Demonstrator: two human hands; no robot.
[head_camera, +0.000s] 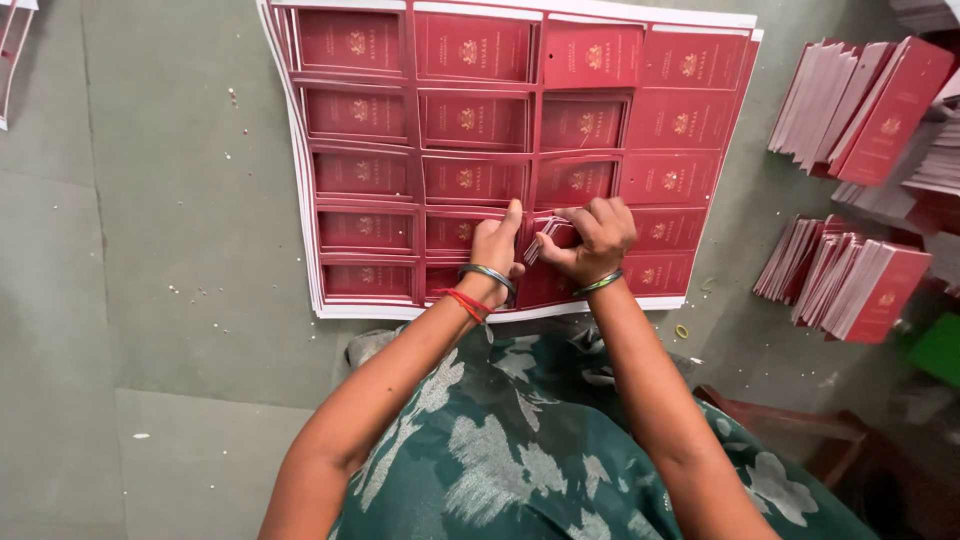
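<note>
Maroon card bundle (545, 240) — pinched by right hand (592, 238), steadied by left hand (497, 243) fingers — over printed sheet stack (510, 130), frame centre.

Small bundle of red cards (548, 240), white edges showing, gripped between both hands, held just above the lower middle of a stack of large printed sheets (520, 150), red card panels in a grid, white margins, flat on the grey floor
</note>
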